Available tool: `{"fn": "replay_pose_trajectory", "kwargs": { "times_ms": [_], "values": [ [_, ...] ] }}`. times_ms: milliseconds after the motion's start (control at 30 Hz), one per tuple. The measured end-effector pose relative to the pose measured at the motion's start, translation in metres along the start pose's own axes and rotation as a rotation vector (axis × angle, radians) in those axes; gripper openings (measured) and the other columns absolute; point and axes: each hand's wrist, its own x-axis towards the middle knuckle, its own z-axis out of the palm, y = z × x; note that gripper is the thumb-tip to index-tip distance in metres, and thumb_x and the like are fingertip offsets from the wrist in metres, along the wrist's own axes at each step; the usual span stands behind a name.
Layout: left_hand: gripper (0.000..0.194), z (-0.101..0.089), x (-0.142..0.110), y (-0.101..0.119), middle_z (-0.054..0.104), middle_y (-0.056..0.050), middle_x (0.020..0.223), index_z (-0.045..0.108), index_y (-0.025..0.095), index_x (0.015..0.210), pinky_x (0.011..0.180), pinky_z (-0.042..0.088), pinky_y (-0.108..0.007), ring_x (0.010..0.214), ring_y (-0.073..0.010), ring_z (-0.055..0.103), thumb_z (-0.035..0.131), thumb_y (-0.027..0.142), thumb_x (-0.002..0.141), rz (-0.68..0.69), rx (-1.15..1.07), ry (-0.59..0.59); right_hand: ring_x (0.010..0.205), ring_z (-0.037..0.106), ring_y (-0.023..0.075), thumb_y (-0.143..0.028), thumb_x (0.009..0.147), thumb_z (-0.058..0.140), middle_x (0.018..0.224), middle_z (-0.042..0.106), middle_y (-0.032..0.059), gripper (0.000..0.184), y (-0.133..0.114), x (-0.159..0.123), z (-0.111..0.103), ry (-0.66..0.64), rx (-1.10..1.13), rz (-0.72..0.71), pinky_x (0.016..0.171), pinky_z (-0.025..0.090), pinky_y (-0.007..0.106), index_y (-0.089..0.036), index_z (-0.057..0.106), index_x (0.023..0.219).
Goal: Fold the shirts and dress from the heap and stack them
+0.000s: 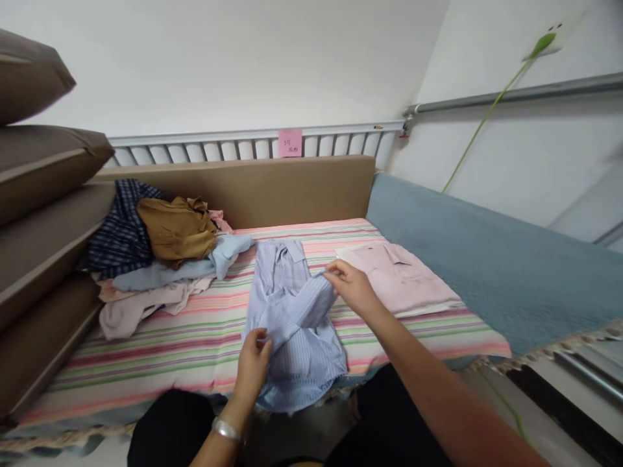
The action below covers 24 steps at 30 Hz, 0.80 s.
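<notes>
Head: blue shirt sleeve [307,309] in right grip [354,287]

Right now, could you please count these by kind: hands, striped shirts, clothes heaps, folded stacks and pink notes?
Left hand and right hand: 2
Striped shirt: 1
Clothes heap: 1
Folded stack: 1
Pink note: 1
Total: 6

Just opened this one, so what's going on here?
A person's right hand pinches a raised part of a blue striped shirt. The left hand is at the shirt's left edge; whether it grips is hard to tell. The shirt lies spread on a striped sheet, between a loose heap of clothes and a flat, folded pink garment.
</notes>
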Motion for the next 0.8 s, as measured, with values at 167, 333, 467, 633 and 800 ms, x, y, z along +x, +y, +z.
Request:
{"fn": "replay_pose_trajectory", "kwargs": {
  "times_ms": [167, 333, 467, 633, 800],
  "values": [
    [0.029, -0.002, -0.020, -0.019, 0.059, -0.009, 0.094, 0.059, 0.016, 0.097, 0.086, 0.042, -0.037, 0.093, -0.0241, 0.056, 0.057, 0.027, 0.070, 0.141, 0.435, -0.118, 0.050, 0.057, 0.0101, -0.021, 0.075, 0.054, 0.056, 0.051, -0.0065, 0.017, -0.011, 0.042, -0.010, 0.024, -0.054, 0.088, 0.047, 0.044, 0.019, -0.020, 0.058, 0.091],
    [0.019, -0.002, -0.024, -0.017, 0.059, -0.007, 0.090, 0.057, 0.018, 0.089, 0.081, 0.040, -0.031, 0.088, -0.0201, 0.056, 0.045, 0.015, 0.075, 0.130, 0.570, -0.221, 0.064, 0.065, 0.0098, -0.003, 0.074, 0.046, 0.070, 0.062, -0.0013, 0.041, -0.028, 0.091, -0.013, -0.151, -0.206, 0.100, 0.056, 0.049, 0.017, -0.018, 0.056, 0.111],
    [0.019, -0.002, -0.018, -0.020, 0.059, -0.006, 0.088, 0.055, 0.018, 0.087, 0.079, 0.039, -0.029, 0.085, -0.0191, 0.057, 0.040, 0.013, 0.077, 0.095, 0.550, -0.258, 0.078, 0.065, 0.0142, 0.002, 0.068, 0.051, 0.085, 0.069, 0.0028, 0.041, -0.040, 0.124, -0.014, -0.334, -0.641, -0.035, 0.067, 0.049, 0.020, -0.017, 0.065, 0.101],
    [0.017, -0.002, -0.011, -0.030, 0.060, -0.006, 0.086, 0.055, 0.019, 0.085, 0.078, 0.039, -0.029, 0.085, -0.0198, 0.058, 0.041, 0.015, 0.076, 0.087, 0.500, -0.277, 0.094, 0.060, 0.0242, 0.001, 0.066, 0.055, 0.096, 0.065, 0.0114, 0.026, -0.045, 0.140, -0.013, -0.343, -0.900, -0.151, 0.079, 0.042, 0.028, -0.014, 0.069, 0.082],
    [0.018, -0.002, -0.008, -0.037, 0.061, -0.006, 0.087, 0.056, 0.019, 0.085, 0.080, 0.039, -0.028, 0.085, -0.0187, 0.058, 0.040, 0.014, 0.077, 0.086, 0.491, -0.307, 0.088, 0.057, 0.0201, -0.009, 0.084, 0.042, 0.100, 0.060, 0.0147, 0.023, -0.040, 0.141, -0.013, -0.292, -1.059, -0.205, 0.074, 0.038, 0.027, -0.012, 0.062, 0.093]
  ]
}}
